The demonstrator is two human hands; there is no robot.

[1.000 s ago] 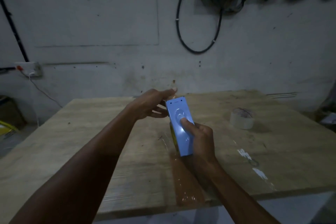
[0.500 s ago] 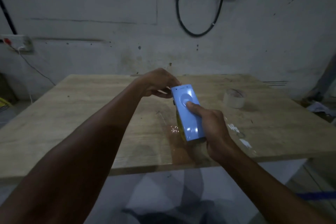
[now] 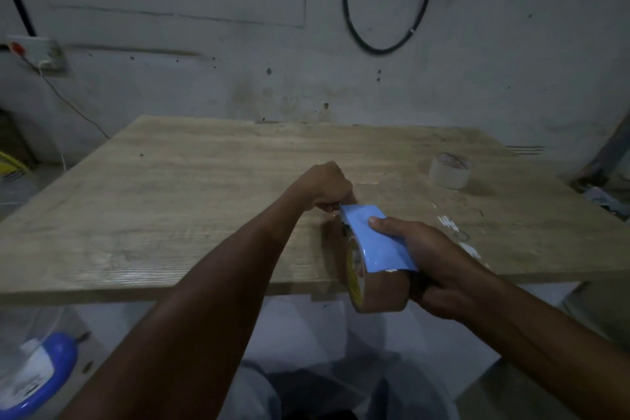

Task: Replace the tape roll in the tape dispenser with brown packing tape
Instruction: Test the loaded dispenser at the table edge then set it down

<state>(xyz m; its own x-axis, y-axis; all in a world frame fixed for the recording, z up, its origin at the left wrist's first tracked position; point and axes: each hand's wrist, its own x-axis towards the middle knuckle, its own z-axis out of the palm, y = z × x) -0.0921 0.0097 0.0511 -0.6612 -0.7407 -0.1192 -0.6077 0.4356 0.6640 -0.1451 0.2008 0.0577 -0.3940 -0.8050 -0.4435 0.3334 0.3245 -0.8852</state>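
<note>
Right hand (image 3: 439, 266) is gripping the blue tape dispenser (image 3: 373, 242), thumb lying on top, over the near edge of the wooden table (image 3: 170, 198). Brown tape roll (image 3: 378, 293) is sitting in the dispenser. Left hand (image 3: 327, 187) is curled closed at the dispenser's front end; what it is pinching cannot be made out. Clear tape roll (image 3: 450, 170) is standing well apart at the table's far right.

**Both hands closed, arms reaching forward**

The right hand (image 3: 433, 266) is wrapped in a grip, thumb laid flat on top, forearm running back to the lower right. The left hand (image 3: 325, 186) is fisted ahead of it, fingers pinched together, arm stretched out long from the lower left.
</note>
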